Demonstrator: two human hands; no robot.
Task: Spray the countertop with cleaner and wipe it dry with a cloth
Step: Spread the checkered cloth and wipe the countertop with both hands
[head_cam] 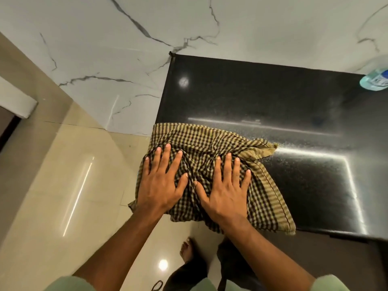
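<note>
A black polished countertop (273,95) fills the right half of the view, with fine droplets glinting across it. A green-and-black checked cloth (201,141) lies spread over its near left corner and hangs a little over the left and front edges. My left hand (161,183) presses flat on the cloth's left part, fingers straight and spread. My right hand (225,190) presses flat on the cloth beside it, fingers also straight. A clear bluish spray bottle (375,80) stands at the counter's far right edge, cut off by the frame.
A white marble wall with grey veins (126,49) rises behind and left of the counter. Glossy beige floor tiles (63,175) lie to the left. My bare foot (186,248) and dark trousers show below the counter's front edge.
</note>
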